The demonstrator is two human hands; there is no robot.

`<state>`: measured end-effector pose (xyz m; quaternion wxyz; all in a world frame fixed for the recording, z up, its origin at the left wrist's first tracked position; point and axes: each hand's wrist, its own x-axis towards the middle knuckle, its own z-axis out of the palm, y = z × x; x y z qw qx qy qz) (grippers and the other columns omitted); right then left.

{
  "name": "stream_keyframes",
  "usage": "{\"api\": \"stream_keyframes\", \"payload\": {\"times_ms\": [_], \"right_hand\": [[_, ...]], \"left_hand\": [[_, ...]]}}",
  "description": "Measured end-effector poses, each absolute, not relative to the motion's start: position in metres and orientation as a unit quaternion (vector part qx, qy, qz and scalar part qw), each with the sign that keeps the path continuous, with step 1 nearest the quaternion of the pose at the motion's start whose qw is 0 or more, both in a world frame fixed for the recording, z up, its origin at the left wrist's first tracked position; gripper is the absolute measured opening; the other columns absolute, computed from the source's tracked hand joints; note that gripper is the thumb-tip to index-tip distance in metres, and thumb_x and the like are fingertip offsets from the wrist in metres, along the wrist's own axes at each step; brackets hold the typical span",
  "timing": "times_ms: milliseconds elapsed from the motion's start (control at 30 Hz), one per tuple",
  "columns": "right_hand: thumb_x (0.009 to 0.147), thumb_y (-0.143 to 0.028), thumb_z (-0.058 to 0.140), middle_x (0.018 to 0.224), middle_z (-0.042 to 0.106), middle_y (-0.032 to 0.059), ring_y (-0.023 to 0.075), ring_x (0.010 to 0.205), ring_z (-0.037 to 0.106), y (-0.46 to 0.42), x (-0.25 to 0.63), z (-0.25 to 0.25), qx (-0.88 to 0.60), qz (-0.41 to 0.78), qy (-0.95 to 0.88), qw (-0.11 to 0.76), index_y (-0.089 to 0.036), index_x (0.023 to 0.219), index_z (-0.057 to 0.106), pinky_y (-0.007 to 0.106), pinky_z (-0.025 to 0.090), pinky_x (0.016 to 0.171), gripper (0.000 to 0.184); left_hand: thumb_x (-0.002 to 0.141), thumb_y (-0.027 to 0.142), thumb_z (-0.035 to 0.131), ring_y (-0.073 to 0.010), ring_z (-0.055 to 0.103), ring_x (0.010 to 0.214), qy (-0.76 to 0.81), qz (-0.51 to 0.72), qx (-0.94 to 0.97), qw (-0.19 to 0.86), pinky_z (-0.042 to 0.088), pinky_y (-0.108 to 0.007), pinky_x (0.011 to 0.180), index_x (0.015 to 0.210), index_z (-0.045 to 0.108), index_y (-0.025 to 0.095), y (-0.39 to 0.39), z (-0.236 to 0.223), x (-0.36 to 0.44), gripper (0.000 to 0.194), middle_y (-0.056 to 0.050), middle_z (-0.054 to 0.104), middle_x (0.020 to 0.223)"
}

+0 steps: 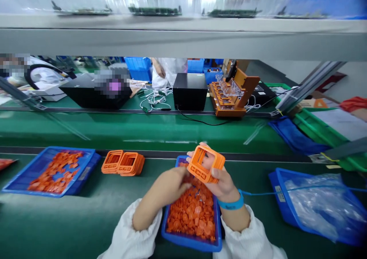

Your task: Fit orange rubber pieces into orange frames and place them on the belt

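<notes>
My right hand (222, 184) is closed around a stack of orange plastic frames (207, 163), rounded squares with a large opening and small cut-outs along one side. The stack is tilted above the far half of a blue bin (191, 245) full of small orange plastic pieces (192, 213). Beside the frames, my left hand (172, 184) is over the bin's left side, its fingers curled together. Whatever its fingertips hold is hidden. More orange frames (130, 163) lie in two overlapping stacks on the green work surface, left of the bin.
On the left is a blue bin (91, 167) with more orange pieces. A blue bin (279, 198) of clear plastic bags stands right. A blue cord runs from my right wristband (231, 201). Behind are black boxes (189, 93) and an orange fixture (232, 94); a shelf (183, 43) crosses above.
</notes>
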<state>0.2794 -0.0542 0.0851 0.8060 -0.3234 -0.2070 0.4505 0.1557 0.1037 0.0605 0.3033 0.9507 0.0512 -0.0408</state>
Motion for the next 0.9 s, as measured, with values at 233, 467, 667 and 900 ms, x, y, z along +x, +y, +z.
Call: {"api": "stream_keyframes", "payload": {"times_ms": [233, 467, 667, 900], "right_hand": [[0.069, -0.047, 0.098, 0.137, 0.071, 0.0153, 0.0403, 0.129, 0.068, -0.056, 0.281, 0.083, -0.306, 0.436, -0.194, 0.824, -0.032, 0.164, 0.043, 0.066, 0.041, 0.121, 0.11], [0.07, -0.05, 0.098, 0.146, 0.067, 0.0166, 0.0409, 0.138, 0.063, -0.054, 0.284, 0.077, -0.323, 0.427, -0.182, 0.825, -0.03, 0.159, 0.049, 0.067, 0.036, 0.125, 0.103], [0.071, -0.049, 0.098, 0.147, 0.067, 0.0146, 0.0415, 0.142, 0.06, -0.057, 0.288, 0.074, -0.325, 0.415, -0.18, 0.831, -0.031, 0.149, 0.057, 0.068, 0.033, 0.127, 0.089], [0.072, -0.05, 0.096, 0.144, 0.068, 0.0144, 0.0418, 0.139, 0.063, -0.058, 0.29, 0.076, -0.327, 0.397, -0.188, 0.837, -0.031, 0.155, 0.051, 0.068, 0.037, 0.125, 0.096]], "left_hand": [[0.09, 0.024, 0.083, -0.0384, 0.073, 0.118, -0.054, -0.208, 0.967, 0.137, 0.058, -0.052, 0.101, 0.119, 0.08, 0.016, 0.051, 0.033, 0.173, 0.031, -0.017, 0.077, 0.125], [0.104, 0.039, 0.066, -0.0375, 0.077, 0.109, -0.065, -0.158, 0.973, 0.156, 0.058, -0.054, 0.099, 0.106, 0.084, 0.018, 0.062, 0.034, 0.174, 0.028, -0.015, 0.081, 0.109], [0.088, 0.039, 0.086, -0.037, 0.073, 0.118, -0.104, -0.202, 0.962, 0.15, 0.06, -0.05, 0.099, 0.131, 0.076, 0.022, 0.059, 0.026, 0.174, 0.047, -0.013, 0.076, 0.127], [0.102, 0.021, 0.065, -0.0276, 0.078, 0.103, -0.122, -0.141, 0.962, 0.2, 0.06, -0.038, 0.093, 0.103, 0.081, 0.021, 0.066, 0.026, 0.173, 0.016, -0.007, 0.081, 0.107]]}}
